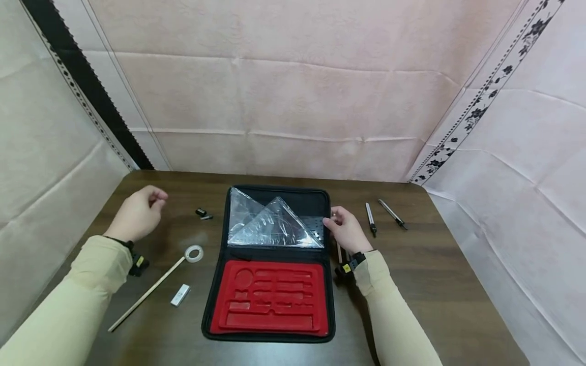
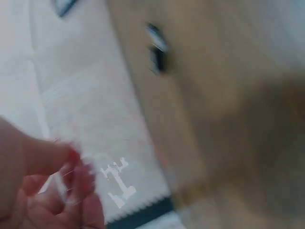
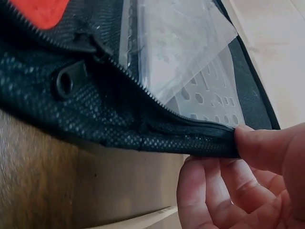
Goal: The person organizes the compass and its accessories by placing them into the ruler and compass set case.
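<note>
A black zippered case lies unfolded, with a red moulded tray in its near half. Clear plastic sleeves and a clear template with cut-out shapes sit in the lid half. My right hand pinches the lid's right edge, thumb on top and fingers beneath, beyond the zipper pull. Off to the left, my left hand is raised over the table. Its thumb and fingers pinch a clear plastic piece with a white mark and faint reddish lines, blurred in the left wrist view.
Left of the case lie a white tape roll, a long thin wooden stick, a white eraser and two small dark and grey pieces. Two pen-like tools lie right of it. Cloth walls surround the table.
</note>
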`<state>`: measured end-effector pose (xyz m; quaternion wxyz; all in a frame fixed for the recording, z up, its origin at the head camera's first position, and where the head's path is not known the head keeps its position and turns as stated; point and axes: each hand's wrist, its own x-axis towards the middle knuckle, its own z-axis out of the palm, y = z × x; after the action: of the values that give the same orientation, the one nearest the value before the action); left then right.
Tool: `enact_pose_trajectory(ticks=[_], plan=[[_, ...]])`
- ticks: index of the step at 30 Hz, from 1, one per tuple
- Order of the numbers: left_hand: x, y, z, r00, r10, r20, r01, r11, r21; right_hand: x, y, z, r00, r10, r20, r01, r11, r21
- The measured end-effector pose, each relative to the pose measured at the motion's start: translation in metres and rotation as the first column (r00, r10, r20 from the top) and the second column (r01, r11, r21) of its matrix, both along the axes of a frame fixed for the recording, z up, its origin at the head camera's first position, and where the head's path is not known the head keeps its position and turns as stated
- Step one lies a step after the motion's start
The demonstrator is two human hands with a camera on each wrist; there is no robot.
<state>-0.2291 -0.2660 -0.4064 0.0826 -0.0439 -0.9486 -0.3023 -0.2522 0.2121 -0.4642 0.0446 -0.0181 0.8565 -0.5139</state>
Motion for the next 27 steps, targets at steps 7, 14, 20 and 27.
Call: enact_pose_trajectory(ticks=[7, 14, 20, 27], plan=[[-0.014, 0.083, 0.025, 0.984, -0.119, -0.134, 0.135, 0.985, 0.111, 0.001, 0.001, -0.002, 1.0, 0.015, -0.017, -0.015, 1.0, 0.012], [-0.043, 0.142, 0.027, 0.973, -0.196, -0.125, 0.216, 0.962, 0.17, -0.002, -0.001, -0.003, 0.999, 0.028, -0.031, -0.028, 1.0, 0.007], [-0.059, 0.161, 0.018, 0.978, -0.175, -0.11, 0.196, 0.956, 0.219, -0.004, -0.005, -0.003, 0.999, 0.029, -0.041, -0.029, 1.0, -0.003], [-0.069, 0.178, 0.011, 0.97, -0.2, -0.139, 0.229, 0.946, 0.231, -0.003, 0.001, 0.0, 0.998, 0.03, -0.05, -0.029, 0.999, 0.014]])
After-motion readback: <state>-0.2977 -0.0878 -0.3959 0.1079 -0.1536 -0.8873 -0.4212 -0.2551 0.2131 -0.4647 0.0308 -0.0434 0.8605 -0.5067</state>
